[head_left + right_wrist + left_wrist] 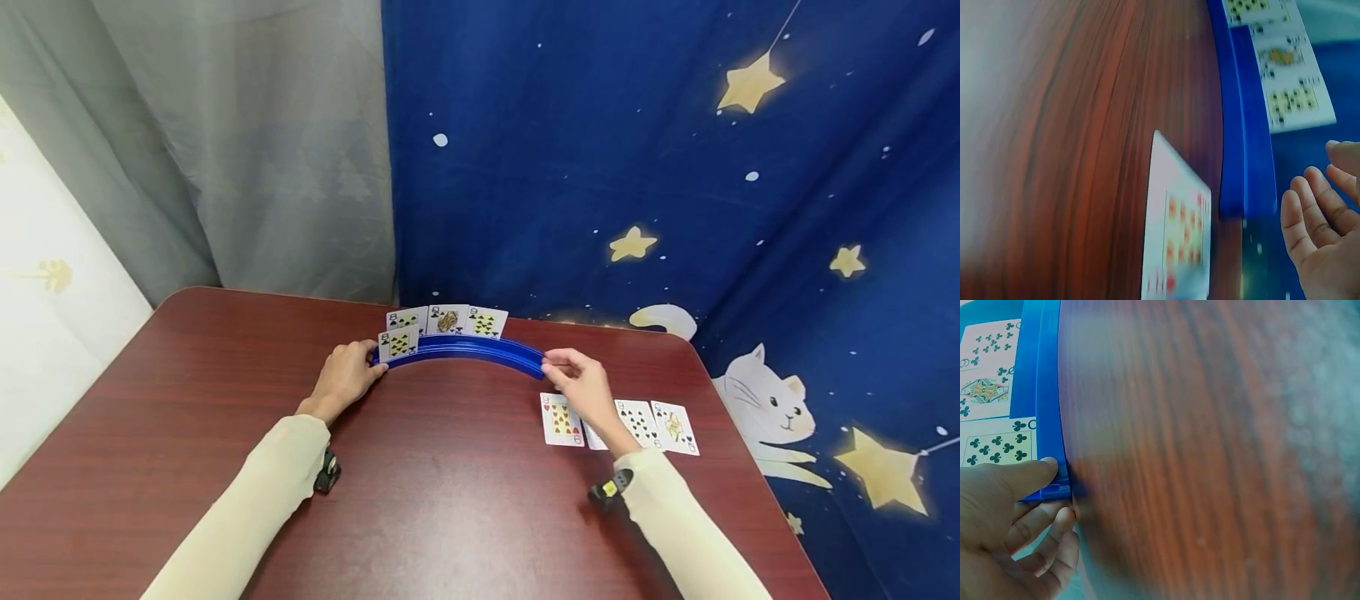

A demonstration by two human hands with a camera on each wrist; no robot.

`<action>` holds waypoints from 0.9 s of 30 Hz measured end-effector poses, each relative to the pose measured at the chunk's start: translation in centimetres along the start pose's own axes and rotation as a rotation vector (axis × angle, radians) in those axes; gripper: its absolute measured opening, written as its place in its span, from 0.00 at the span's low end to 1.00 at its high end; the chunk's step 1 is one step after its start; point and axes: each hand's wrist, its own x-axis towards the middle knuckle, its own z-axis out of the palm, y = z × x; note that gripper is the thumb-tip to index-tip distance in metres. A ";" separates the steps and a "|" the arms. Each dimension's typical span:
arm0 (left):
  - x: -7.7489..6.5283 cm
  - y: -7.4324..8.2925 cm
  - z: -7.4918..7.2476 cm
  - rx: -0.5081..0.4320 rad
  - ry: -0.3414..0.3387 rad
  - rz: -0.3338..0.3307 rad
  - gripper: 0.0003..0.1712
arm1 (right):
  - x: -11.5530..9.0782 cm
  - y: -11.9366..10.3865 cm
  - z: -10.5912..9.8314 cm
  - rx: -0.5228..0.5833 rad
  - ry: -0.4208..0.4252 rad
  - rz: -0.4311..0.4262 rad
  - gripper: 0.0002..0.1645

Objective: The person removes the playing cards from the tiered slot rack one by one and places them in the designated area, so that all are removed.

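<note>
A curved blue card holder (480, 346) stands toward the far side of the table. Three club cards (448, 320), one of them a face card, stand side by side in its back groove. Another club card (398, 342) stands in front of them at the left end. My left hand (345, 377) pinches that left end, thumb (1047, 467) on the near edge and fingers beneath. My right hand (583, 383) is at the holder's right end; in the right wrist view its fingers (1325, 203) are loosely spread beside the holder, holding nothing.
A heart card (562, 419) lies face up below my right hand. To its right lie a spade card (637, 423), a face card (675, 427) and one mostly hidden by my wrist. Blue curtain (525, 167) hangs behind the reddish-brown table (450, 500).
</note>
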 end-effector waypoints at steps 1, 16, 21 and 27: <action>0.0 0.0 0.0 0.000 -0.001 -0.002 0.24 | 0.2 -0.3 0.7 0.010 -0.015 -0.008 0.15; -0.1 0.0 0.0 0.001 -0.001 -0.013 0.24 | 1.6 -3.3 8.0 0.123 -0.129 -0.035 0.18; 0.0 -0.1 0.2 0.008 0.008 -0.001 0.23 | 1.9 -3.5 10.1 0.145 -0.153 -0.030 0.20; 0.0 -0.1 0.1 0.006 0.009 0.004 0.22 | 2.6 -4.1 12.6 0.203 -0.170 -0.031 0.23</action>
